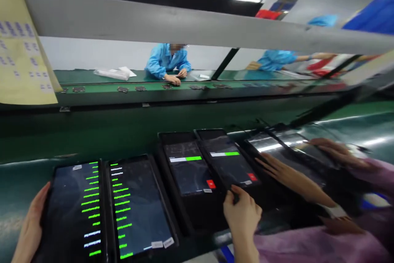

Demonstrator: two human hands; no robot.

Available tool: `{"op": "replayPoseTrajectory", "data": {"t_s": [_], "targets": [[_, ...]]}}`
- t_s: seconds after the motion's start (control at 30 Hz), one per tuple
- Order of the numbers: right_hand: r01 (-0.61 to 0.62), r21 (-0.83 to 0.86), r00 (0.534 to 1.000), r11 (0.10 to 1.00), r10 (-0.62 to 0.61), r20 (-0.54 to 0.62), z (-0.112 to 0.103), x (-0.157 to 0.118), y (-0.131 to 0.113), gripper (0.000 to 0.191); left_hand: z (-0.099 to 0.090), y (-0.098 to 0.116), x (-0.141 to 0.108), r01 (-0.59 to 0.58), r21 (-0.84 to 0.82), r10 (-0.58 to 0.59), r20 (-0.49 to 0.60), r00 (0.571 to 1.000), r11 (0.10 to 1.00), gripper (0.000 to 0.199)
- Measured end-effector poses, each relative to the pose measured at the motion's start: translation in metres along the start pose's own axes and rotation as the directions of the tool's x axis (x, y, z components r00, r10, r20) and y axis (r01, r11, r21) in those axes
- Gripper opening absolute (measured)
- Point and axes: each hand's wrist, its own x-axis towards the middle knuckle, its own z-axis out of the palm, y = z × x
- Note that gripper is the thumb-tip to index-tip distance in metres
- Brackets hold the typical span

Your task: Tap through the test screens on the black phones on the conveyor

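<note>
My left hand (32, 224) is closed around the left edge of a black tablet (66, 201), whose dark screen shows green and white lines of text along its right side. Close beside it lies a second tablet (143, 205) with similar lines down its left side and white stickers at the bottom. My right hand (243, 213) has its fingers curled in a pinch at the lower left corner of another tablet (226, 142), which shows a white and green bar and a red square. Left of that sits a matching tablet (186, 177) with the same display.
At right a co-worker in pink sleeves rests one hand (289, 177) and another hand (341, 152) on two glossy tablets (267, 148). Across the green bench, a person in blue (168, 62) handles small boards on a line (140, 88). A grey beam (172, 23) crosses above; yellow paper (27, 49) hangs left.
</note>
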Motion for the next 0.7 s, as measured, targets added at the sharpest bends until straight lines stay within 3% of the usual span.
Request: {"op": "replayPoseTrajectory", "data": {"t_s": [0.1, 0.2, 0.27, 0.33, 0.4, 0.5, 0.6, 0.7], "targets": [[0.183, 0.145, 0.966, 0.972, -0.205, 0.157, 0.005, -0.019, -0.060, 0.038, 0.009, 0.019, 0.014, 0.003, 0.143, -0.010, 0.050, 0.999, 0.990, 0.080], [0.374, 0.360, 0.815, 0.854, -0.489, 0.313, 0.008, -0.043, -0.120, 0.028, 0.018, 0.057, 0.051, -0.201, 0.400, 0.149, 0.157, 0.976, 0.894, 0.087], [0.452, 0.485, 0.693, 0.749, -0.637, 0.339, 0.006, -0.057, -0.147, 0.024, 0.029, 0.084, 0.083, -0.334, 0.475, 0.163, 0.365, 0.917, 0.814, 0.085], [0.482, 0.538, 0.639, 0.691, -0.698, 0.324, 0.002, -0.065, -0.160, 0.023, 0.044, 0.104, 0.114, -0.372, 0.463, 0.079, 0.537, 0.840, 0.805, 0.081], [0.484, 0.531, 0.653, 0.695, -0.691, 0.310, -0.002, -0.069, -0.161, 0.022, 0.059, 0.118, 0.140, -0.381, 0.453, -0.048, 0.692, 0.721, 0.806, 0.075], [0.454, 0.495, 0.696, 0.741, -0.641, 0.322, -0.008, -0.073, -0.150, 0.021, 0.073, 0.129, 0.165, -0.395, 0.454, -0.183, 0.808, 0.560, 0.798, 0.070], [0.406, 0.462, 0.733, 0.788, -0.583, 0.351, -0.015, -0.076, -0.136, 0.022, 0.075, 0.139, 0.178, -0.407, 0.450, -0.231, 0.845, 0.482, 0.795, 0.069], [0.347, 0.443, 0.764, 0.827, -0.523, 0.378, -0.022, -0.079, -0.125, 0.023, 0.064, 0.151, 0.184, -0.360, 0.440, -0.258, 0.853, 0.454, 0.823, 0.068]]}}
